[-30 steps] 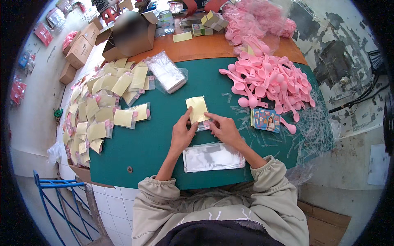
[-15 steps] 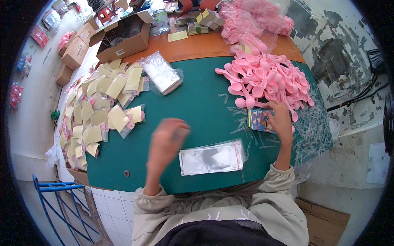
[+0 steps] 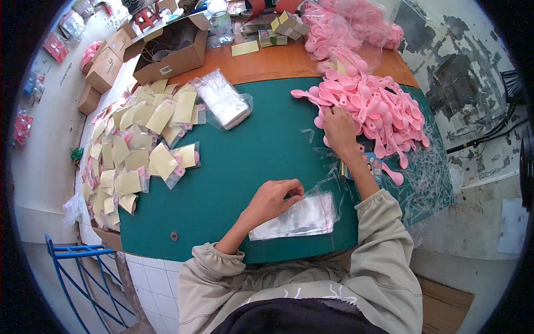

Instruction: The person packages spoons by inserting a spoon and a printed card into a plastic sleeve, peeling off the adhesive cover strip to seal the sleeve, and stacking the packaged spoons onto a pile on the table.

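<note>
Covering most of the frame's middle, a green mat (image 3: 245, 167) lies on an orange-brown table (image 3: 278, 61), smooth and flat. Upper left of frame: open brown cardboard box (image 3: 169, 47), flaps spread, contents dark and hard to tell; smaller closed boxes (image 3: 103, 69) left of it. Left of frame: wide scatter of filled packets (image 3: 133, 150), pale yellow cards in clear sleeves, some showing pink at one end, overlapping. Upper right: heap of pink plastic spoons (image 3: 378, 106), glossy, round bowls and thin handles, lying every way; above it a clear bag (image 3: 356, 22) holding more of them. Upper centre: bundle of clear sleeves (image 3: 222, 100) in a crinkled wrapper, long axis running upper left to lower right.

Lower centre: flat stack of empty clear plastic bags (image 3: 297, 217), thin, shiny, long axis roughly left-right across the frame, slightly raised at right. Left hand (image 3: 272, 200) rests on its left end, fingers curled and pinching the top bag's edge. Right hand (image 3: 339, 131) reaches into the lower-left edge of the spoon heap, fingers closed down among the spoons; whether one is actually gripped cannot be told. Small stack of printed colour cards (image 3: 374, 164) just beside the right wrist, partly hidden by the forearm
</note>
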Demonstrator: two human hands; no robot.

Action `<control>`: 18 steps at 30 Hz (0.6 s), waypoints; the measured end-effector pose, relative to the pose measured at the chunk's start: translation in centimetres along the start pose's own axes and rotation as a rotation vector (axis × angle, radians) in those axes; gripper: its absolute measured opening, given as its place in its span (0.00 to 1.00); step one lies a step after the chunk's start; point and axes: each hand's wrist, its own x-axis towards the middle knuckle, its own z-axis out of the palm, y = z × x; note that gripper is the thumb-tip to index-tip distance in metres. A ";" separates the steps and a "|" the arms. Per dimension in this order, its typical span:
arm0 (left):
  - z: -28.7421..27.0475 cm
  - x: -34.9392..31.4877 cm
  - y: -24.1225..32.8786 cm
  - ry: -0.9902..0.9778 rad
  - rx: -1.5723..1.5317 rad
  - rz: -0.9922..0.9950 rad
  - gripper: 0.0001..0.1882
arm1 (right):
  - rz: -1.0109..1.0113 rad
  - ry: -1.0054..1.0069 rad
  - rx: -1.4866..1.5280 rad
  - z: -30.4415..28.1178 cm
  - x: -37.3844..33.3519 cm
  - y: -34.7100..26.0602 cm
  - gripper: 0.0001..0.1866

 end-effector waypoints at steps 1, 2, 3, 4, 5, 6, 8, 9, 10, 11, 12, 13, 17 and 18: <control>-0.3 -0.1 -0.1 -0.008 -0.074 -0.042 0.05 | -0.005 -0.003 0.008 -0.1 0.1 -0.3 0.09; -0.4 -0.1 -0.4 -0.006 -0.074 -0.050 0.05 | 0.003 -0.005 0.157 -1.0 0.1 -0.7 0.09; -0.5 -0.2 -0.8 0.059 -0.150 0.003 0.05 | 0.013 -0.007 0.305 -1.8 0.1 -0.9 0.09; -0.6 -0.2 -1.0 0.122 -0.225 0.062 0.04 | 0.012 -0.009 0.304 -2.3 0.2 -0.7 0.09; -0.8 -0.2 -1.0 0.123 -0.228 0.062 0.04 | -0.033 0.066 0.597 -2.7 0.4 -0.1 0.09; -1.0 -0.2 -0.9 0.187 -0.196 0.074 0.05 | -0.079 0.142 0.890 -3.3 0.4 0.2 0.10; -1.0 0.0 -1.3 0.221 -0.269 0.001 0.06 | 0.074 0.080 1.308 -5.4 0.0 0.1 0.10; -1.1 0.0 -1.4 0.225 -0.270 -0.003 0.06 | 0.237 0.010 1.730 -6.2 -0.4 -0.2 0.10; -1.1 0.1 -1.4 0.198 -0.298 -0.068 0.06 | 0.238 0.011 1.726 -6.7 -1.1 -0.2 0.10; -1.1 0.1 -1.5 0.176 -0.322 -0.138 0.06 | 0.188 -0.193 1.679 -6.9 -1.8 -0.4 0.10; -1.2 0.1 -1.6 0.178 -0.321 -0.141 0.06 | 0.136 -0.393 1.623 -7.2 -2.4 -0.6 0.12; -1.1 0.1 -1.5 0.172 -0.270 -0.180 0.06 | 0.071 -0.597 1.524 -8.0 -3.0 -0.6 0.14; -0.7 -0.1 -1.4 0.166 -0.177 -0.173 0.08 | -0.406 -0.456 1.085 -7.3 -4.8 -2.2 0.23; -0.6 -0.2 -1.5 0.165 -0.177 -0.175 0.08 | -0.208 -0.630 1.058 -7.8 -5.1 -2.2 0.21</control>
